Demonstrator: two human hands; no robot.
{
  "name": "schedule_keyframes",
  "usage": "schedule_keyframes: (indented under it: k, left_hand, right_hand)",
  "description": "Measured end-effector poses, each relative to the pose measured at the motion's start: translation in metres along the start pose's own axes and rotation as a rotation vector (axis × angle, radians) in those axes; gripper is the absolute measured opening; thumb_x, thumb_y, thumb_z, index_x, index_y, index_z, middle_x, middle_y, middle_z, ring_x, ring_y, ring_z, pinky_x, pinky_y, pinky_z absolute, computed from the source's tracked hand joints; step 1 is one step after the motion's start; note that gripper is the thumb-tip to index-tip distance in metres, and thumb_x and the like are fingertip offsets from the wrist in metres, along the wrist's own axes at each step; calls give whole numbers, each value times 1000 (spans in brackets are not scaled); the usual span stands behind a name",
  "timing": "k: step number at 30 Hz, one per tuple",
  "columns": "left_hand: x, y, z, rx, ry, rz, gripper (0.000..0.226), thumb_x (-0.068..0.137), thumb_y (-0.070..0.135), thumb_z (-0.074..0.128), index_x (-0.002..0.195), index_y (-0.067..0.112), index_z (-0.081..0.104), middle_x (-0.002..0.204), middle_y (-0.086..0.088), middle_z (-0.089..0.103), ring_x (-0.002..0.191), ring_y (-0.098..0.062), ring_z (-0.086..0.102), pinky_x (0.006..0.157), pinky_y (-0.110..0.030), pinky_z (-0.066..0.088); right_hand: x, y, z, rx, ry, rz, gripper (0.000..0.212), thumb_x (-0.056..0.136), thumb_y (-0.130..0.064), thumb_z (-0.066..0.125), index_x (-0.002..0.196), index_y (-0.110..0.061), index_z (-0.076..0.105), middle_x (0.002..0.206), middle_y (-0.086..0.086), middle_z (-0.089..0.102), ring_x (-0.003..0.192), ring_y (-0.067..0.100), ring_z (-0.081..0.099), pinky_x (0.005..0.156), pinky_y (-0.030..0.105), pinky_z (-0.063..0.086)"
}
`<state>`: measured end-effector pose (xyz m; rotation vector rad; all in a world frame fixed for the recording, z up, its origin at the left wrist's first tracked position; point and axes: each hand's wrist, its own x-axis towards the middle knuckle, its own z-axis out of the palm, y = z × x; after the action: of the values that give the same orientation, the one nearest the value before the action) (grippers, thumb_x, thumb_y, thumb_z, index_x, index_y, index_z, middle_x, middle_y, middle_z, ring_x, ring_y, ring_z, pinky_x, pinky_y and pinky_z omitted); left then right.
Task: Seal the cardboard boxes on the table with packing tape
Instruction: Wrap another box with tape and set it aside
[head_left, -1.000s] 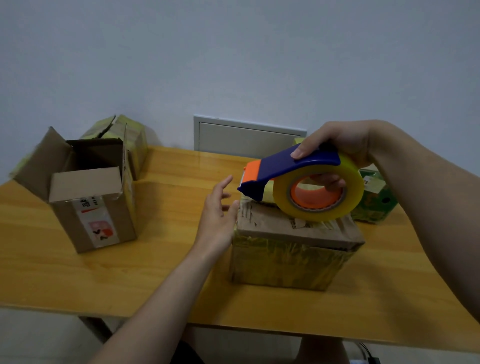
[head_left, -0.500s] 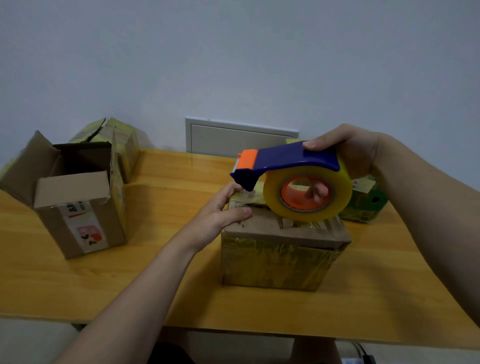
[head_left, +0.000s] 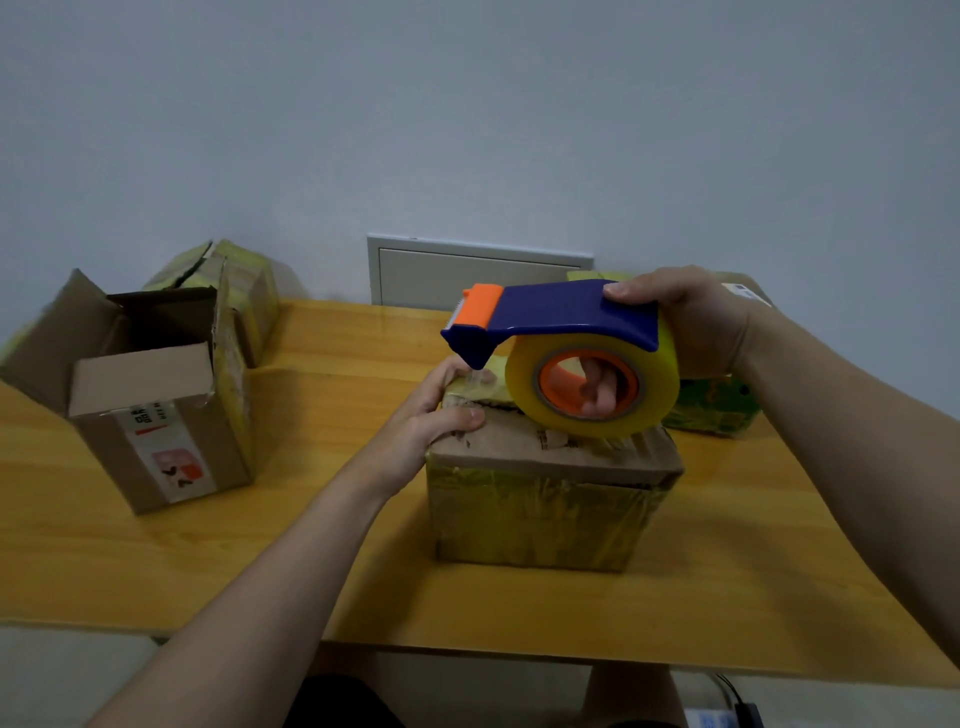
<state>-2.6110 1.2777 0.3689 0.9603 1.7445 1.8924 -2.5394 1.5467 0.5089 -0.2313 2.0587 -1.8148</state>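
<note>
In the middle of the frame, a squat cardboard box (head_left: 545, 499) is sitting on the glossy yellow-wood worktop (head_left: 311, 545), its sides wrapped in crinkled, yellowish tape and its brown top flaps lying shut, scuffed and torn in places. The right hand (head_left: 691, 322) is holding a tape dispenser (head_left: 550, 317) over the box: the thumb is lying along the smooth blue plastic shell, and the fingers are poking through the orange core, so the grip is closed round the tool. The fat, translucent yellow roll of tape (head_left: 592, 384) is resting on the box's top, with the orange cutter end pointing toward the left of the frame. The left hand (head_left: 431, 415) is gripping the box's upper left corner, thumb pressing flat on the flap and fingers curling over the far edge just under the dispenser's nose.

At the left edge, an open box (head_left: 156, 415) of plain brown card is standing with its flaps up and a printed label on its front. Behind it, a taped box (head_left: 239, 291) is leaning near the wall. A green carton (head_left: 711, 405) is peeking out at the right, behind the roll.
</note>
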Motion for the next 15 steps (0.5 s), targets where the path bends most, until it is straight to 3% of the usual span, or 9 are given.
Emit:
schedule_keyframes:
  k: [4,7,10,13,15]
  left_hand:
    - [-1,-1,-1,19,-3,3,45,87,25,64,132,31,57,130,3,62,113,-15,63,85,-21,53]
    - [-1,-1,-1,47,5,10,40,86,25,63,125,28,58,127,4,60,108,-12,61,83,-19,52]
    - [-1,-1,-2,52,7,17,38,86,24,63,123,27,59,128,6,60,108,-11,61,83,-19,51]
    - [0,-2,-2,53,10,8,39,86,25,63,125,26,59,129,3,60,111,-16,61,84,-20,52]
    - [0,-1,-1,56,17,-6,37,86,25,63,123,28,59,125,4,62,106,-11,63,81,-18,52]
  right_hand:
    - [-1,12,6,11,-55,-81,81,79,-53,75,129,8,59,72,14,72,64,26,70,69,39,59]
    - [-7,23,6,34,-34,-166,55,75,-48,76,110,-5,74,74,12,74,69,27,71,77,41,57]
    - [-8,28,6,88,56,-201,63,70,-45,84,117,-7,68,90,7,77,80,23,74,77,40,60]
    - [-7,28,9,50,76,-207,53,90,-35,55,124,5,59,71,13,71,64,28,67,75,43,53]
    - [-5,25,10,44,42,-193,55,90,-39,52,122,5,63,59,15,62,54,29,59,67,41,51]
